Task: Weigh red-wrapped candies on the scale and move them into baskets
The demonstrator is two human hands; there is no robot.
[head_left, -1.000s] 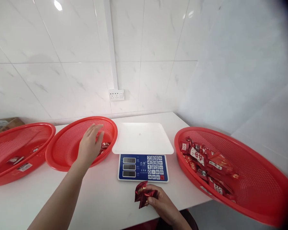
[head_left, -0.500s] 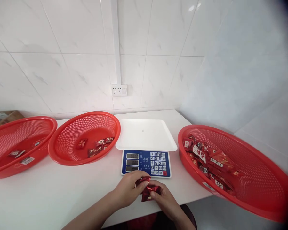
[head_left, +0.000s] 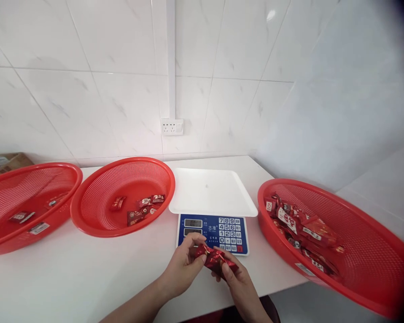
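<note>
Red foil packet [head_left: 215, 261], crinkled, ends twisted, held just above the worktop [head_left: 70, 282], at the scale's near edge. Left hand [head_left: 183, 269] and right hand [head_left: 237, 287] both closed on it, fingers pinching. Scale [head_left: 218, 233]: blue panel marked 志准, keys 0–9. Right: red basket [head_left: 261, 211], heaped packets. Left: red basket [head_left: 74, 211], few packets; outer red basket [head_left: 54, 172], fewer.
</note>
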